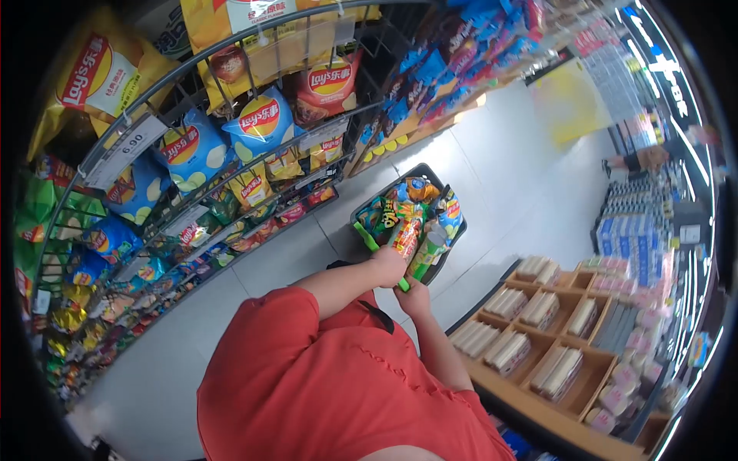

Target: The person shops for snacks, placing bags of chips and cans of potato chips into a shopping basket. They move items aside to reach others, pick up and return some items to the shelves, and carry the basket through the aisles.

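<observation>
In front of my body is a dark shopping basket point(457, 240) with a bright green handle point(367, 237). My left hand point(389, 266) is closed over the middle of the handle, around the lower end of a red-and-yellow snack pack point(408, 237) that points into the basket. At the handle's near end, my right hand point(415, 296) is closed on the green bar. Inside the basket lie a green snack bag point(382, 216), an orange-and-blue bag point(420, 189), a blue-and-yellow bag point(450, 211) and a green-labelled clear container point(427, 253). My fingers are partly hidden.
On the left stands a wire rack point(223, 48) full of chip bags, with a price tag point(123, 150). Colourful hanging packs point(453, 61) line the shelf beyond. At right is a wooden display point(530, 384) of packaged goods. Another person's arm point(649, 158) shows farther right. Pale floor tiles point(503, 188) run between.
</observation>
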Demonstrator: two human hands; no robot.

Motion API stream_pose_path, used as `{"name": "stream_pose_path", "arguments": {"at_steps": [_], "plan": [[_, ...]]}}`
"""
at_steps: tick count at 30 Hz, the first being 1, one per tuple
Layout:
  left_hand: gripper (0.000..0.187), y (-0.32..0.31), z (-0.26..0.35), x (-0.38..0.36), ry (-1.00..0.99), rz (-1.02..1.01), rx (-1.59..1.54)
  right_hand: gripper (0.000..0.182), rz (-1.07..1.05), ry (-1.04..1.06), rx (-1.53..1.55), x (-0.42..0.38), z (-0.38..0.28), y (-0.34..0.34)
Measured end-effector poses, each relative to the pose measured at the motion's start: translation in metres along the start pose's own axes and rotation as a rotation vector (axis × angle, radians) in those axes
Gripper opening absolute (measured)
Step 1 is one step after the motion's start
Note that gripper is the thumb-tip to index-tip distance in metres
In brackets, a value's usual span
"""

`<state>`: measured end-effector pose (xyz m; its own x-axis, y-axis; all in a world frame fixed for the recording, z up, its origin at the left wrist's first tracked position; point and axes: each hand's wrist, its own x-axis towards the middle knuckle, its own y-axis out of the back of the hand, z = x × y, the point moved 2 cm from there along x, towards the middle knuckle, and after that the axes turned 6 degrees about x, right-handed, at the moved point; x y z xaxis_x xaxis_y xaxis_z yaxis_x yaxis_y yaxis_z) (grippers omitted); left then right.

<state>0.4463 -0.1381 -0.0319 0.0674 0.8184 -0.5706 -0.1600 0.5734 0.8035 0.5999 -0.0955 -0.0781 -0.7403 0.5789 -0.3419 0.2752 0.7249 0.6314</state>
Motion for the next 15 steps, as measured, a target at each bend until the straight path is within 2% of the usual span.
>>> {"name": "stream_pose_path", "arguments": {"at_steps": [1,2,5,8,10,11,15], "plan": [[0.023,-0.011,0.005,-0.009,0.060,0.040,-0.031,0.033,0.032,-0.066,-0.105,-0.012,-0.010,-0.005],[0.024,-0.021,0.010,-0.016,0.007,-0.007,-0.005,0.034,0.033,-0.146,-0.094,-0.026,-0.036,-0.004],[0.029,-0.027,0.022,-0.055,0.027,-0.083,0.068,0.033,0.114,-0.172,-0.136,-0.063,-0.053,-0.027],[0.039,-0.035,0.018,-0.102,-0.105,-0.151,0.077,0.031,0.135,-0.128,-0.182,-0.097,-0.060,-0.062],[0.049,-0.053,0.000,-0.111,-0.086,-0.157,-0.072,0.030,0.138,-0.101,-0.181,-0.112,-0.070,-0.075],[0.047,-0.059,-0.008,-0.123,-0.141,-0.213,-0.049,0.029,0.138,-0.085,-0.192,-0.121,-0.074,-0.082],[0.040,-0.089,-0.007,-0.172,-0.110,-0.082,-0.045,0.024,0.151,-0.068,-0.209,-0.151,-0.092,-0.110]]}}
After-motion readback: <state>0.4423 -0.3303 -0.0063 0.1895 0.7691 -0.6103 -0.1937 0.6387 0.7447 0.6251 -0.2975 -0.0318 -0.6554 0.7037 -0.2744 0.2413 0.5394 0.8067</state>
